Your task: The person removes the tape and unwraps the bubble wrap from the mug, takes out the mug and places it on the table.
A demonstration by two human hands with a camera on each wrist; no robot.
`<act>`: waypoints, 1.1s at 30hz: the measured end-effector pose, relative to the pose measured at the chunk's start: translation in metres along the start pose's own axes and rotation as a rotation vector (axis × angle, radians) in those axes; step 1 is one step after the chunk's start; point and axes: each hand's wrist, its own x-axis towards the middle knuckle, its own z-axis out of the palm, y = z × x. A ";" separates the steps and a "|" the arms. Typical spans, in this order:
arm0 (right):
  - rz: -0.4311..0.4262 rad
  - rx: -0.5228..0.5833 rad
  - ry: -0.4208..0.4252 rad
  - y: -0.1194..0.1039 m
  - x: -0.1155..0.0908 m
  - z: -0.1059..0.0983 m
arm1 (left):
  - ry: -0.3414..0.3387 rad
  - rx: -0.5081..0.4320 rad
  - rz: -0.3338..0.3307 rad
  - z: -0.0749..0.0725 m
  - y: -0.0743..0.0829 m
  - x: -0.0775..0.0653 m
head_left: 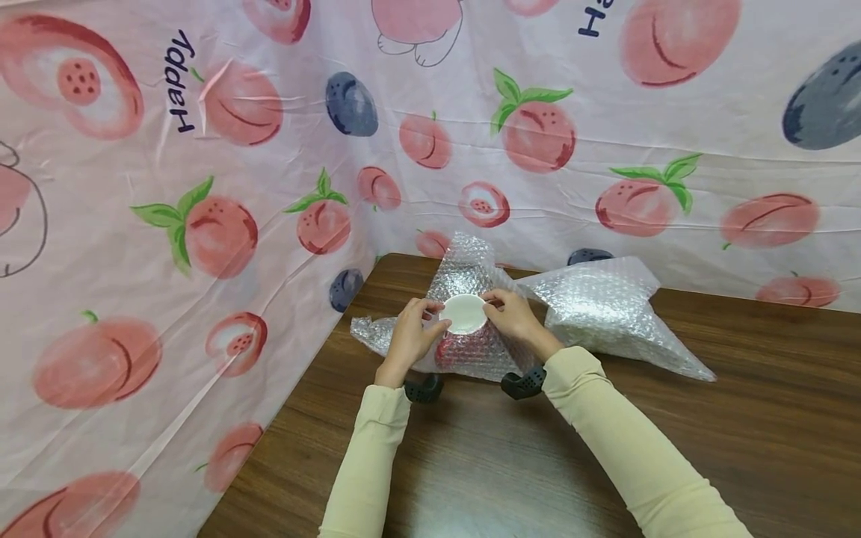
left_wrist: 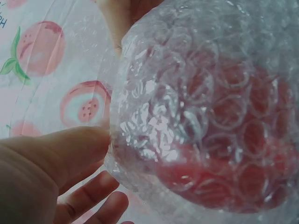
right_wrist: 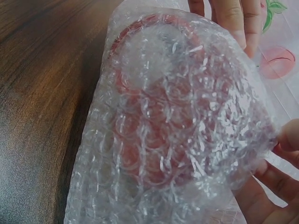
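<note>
A red mug, seen through bubble wrap (head_left: 471,359), stands between the hands with its white inside (head_left: 465,314) facing up in the head view. Its red body (left_wrist: 219,182) shows through the bubbles in the left wrist view, and its looped handle (right_wrist: 122,41) in the right wrist view. My left hand (head_left: 412,332) pinches the wrap at the left of the mug's rim, thumb toward me. On the opposite side, my right hand (head_left: 514,317) pinches the wrap at the rim with thumb and fingers. Loose wrap spreads behind and left of the mug.
A second bubble-wrapped bundle (head_left: 599,310) lies on the wooden table (head_left: 464,448) to the right, its contents hidden. Fruit-printed cloth (head_left: 269,187) hangs along the table's left and back edges. Black wrist devices (head_left: 523,383) sit under both wrists.
</note>
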 end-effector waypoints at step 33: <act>0.106 0.044 -0.013 -0.002 0.002 -0.001 | -0.188 -0.051 -0.045 -0.010 -0.013 0.019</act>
